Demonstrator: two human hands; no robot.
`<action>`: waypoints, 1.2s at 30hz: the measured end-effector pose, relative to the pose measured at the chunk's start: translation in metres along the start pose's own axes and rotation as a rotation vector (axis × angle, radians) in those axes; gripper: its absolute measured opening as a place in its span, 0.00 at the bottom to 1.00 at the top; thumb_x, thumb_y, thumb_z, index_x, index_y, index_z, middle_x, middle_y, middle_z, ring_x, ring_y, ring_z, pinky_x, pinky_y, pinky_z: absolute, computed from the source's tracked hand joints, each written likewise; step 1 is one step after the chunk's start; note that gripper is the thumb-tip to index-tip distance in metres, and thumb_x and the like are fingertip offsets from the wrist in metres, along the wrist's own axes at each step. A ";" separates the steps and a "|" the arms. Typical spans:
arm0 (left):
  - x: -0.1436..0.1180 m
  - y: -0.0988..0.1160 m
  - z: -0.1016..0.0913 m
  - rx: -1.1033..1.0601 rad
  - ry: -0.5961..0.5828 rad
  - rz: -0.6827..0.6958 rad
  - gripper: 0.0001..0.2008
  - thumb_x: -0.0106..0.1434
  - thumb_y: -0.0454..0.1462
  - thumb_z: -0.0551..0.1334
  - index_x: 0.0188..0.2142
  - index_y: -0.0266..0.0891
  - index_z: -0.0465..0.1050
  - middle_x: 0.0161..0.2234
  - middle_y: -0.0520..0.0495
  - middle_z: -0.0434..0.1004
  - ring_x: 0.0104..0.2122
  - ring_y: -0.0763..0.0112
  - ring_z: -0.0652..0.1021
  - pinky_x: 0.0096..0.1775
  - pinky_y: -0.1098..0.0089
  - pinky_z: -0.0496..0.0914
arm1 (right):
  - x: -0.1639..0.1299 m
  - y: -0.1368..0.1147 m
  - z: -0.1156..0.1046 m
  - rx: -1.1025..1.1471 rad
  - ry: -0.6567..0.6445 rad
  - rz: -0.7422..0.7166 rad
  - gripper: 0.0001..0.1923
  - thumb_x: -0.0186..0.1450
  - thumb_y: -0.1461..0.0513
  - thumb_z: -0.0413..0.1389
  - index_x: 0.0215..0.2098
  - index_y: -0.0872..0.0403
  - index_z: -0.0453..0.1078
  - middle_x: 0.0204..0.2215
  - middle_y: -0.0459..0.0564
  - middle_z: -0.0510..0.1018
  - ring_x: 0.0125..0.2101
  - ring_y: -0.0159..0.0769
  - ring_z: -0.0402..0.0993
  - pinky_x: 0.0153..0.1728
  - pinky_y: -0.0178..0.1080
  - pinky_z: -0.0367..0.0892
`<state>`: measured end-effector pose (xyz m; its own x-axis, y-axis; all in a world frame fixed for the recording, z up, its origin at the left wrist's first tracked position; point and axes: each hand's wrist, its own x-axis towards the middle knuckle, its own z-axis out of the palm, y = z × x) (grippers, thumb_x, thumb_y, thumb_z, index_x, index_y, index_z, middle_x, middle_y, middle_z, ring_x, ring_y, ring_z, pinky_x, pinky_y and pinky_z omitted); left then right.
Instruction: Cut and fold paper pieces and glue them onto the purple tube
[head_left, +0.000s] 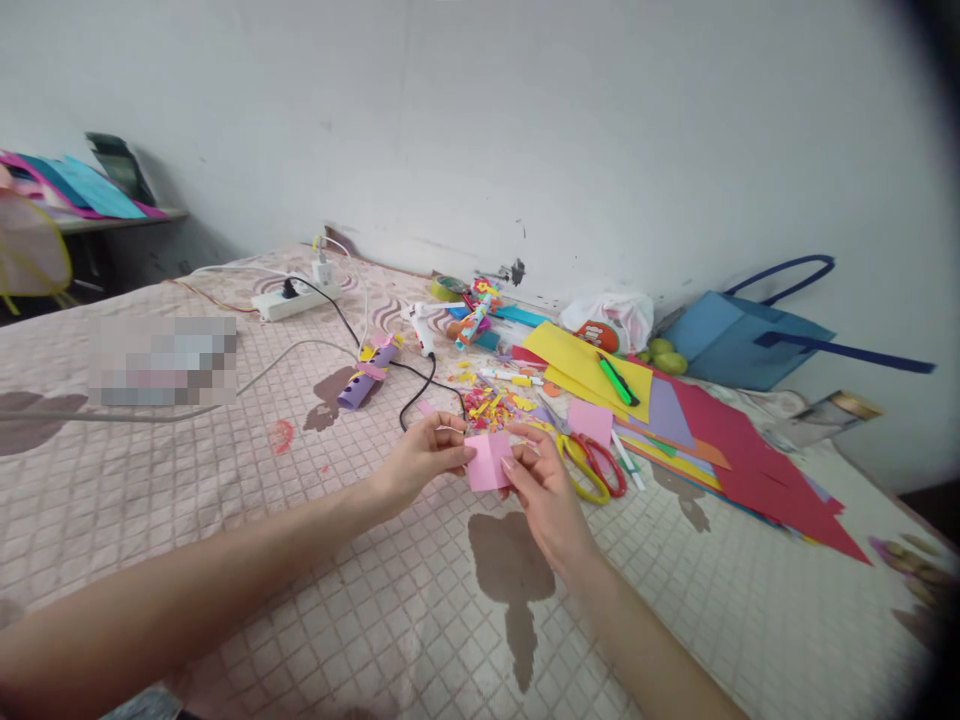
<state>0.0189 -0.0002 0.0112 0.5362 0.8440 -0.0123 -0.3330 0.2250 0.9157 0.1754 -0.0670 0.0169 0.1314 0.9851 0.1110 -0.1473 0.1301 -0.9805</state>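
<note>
A small piece of pink paper (489,463) with a crease down its middle is held up between both hands. My left hand (431,455) pinches its left edge between thumb and fingers. On the opposite edge, my right hand (541,478) grips it the same way. Just right of my right hand lie scissors with yellow and red handles (592,470), and behind them another pink paper piece (590,422). Colourful paper scraps (495,408) are heaped beyond the held paper.
A white glue gun (424,328) with a black cord stands behind my hands, near a purple paper roll (366,380). Coloured sheets (757,450) and a green cutter (616,381) lie to the right, before a blue bag (742,338). A power strip (296,298) sits back left.
</note>
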 end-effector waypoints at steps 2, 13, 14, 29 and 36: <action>0.000 0.001 0.001 -0.002 -0.025 0.037 0.13 0.50 0.34 0.67 0.32 0.36 0.63 0.26 0.55 0.69 0.26 0.78 0.72 0.30 0.74 0.66 | 0.000 0.001 -0.001 -0.106 -0.005 -0.051 0.10 0.60 0.61 0.54 0.41 0.50 0.66 0.30 0.45 0.71 0.25 0.29 0.65 0.24 0.32 0.63; 0.000 0.000 0.002 0.022 -0.084 -0.014 0.13 0.48 0.31 0.67 0.34 0.34 0.69 0.28 0.51 0.74 0.26 0.77 0.74 0.31 0.74 0.66 | -0.003 -0.002 -0.002 -0.272 -0.036 -0.119 0.10 0.59 0.63 0.55 0.40 0.50 0.66 0.36 0.46 0.71 0.37 0.34 0.68 0.39 0.37 0.64; 0.000 0.001 0.003 0.025 -0.076 -0.027 0.13 0.48 0.31 0.67 0.35 0.34 0.70 0.28 0.51 0.74 0.26 0.77 0.73 0.31 0.74 0.66 | -0.003 -0.003 -0.002 -0.279 -0.034 -0.122 0.10 0.59 0.63 0.55 0.40 0.50 0.66 0.36 0.46 0.72 0.37 0.34 0.68 0.39 0.38 0.64; 0.000 -0.003 -0.003 -0.083 0.012 -0.068 0.19 0.52 0.37 0.67 0.43 0.36 0.65 0.34 0.47 0.74 0.30 0.72 0.75 0.34 0.70 0.69 | -0.003 -0.001 0.000 -0.236 -0.059 -0.107 0.13 0.60 0.62 0.55 0.43 0.50 0.61 0.34 0.47 0.73 0.36 0.35 0.71 0.38 0.39 0.66; 0.000 -0.001 0.000 -0.134 0.009 -0.102 0.12 0.51 0.37 0.68 0.31 0.33 0.68 0.27 0.50 0.72 0.25 0.77 0.73 0.31 0.74 0.68 | -0.004 0.000 -0.002 -0.478 -0.037 -0.171 0.07 0.60 0.63 0.53 0.38 0.52 0.67 0.34 0.49 0.73 0.35 0.35 0.70 0.38 0.39 0.66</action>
<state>0.0189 -0.0008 0.0102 0.5657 0.8177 -0.1065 -0.3779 0.3719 0.8479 0.1765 -0.0710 0.0160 0.0782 0.9588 0.2732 0.3396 0.2320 -0.9115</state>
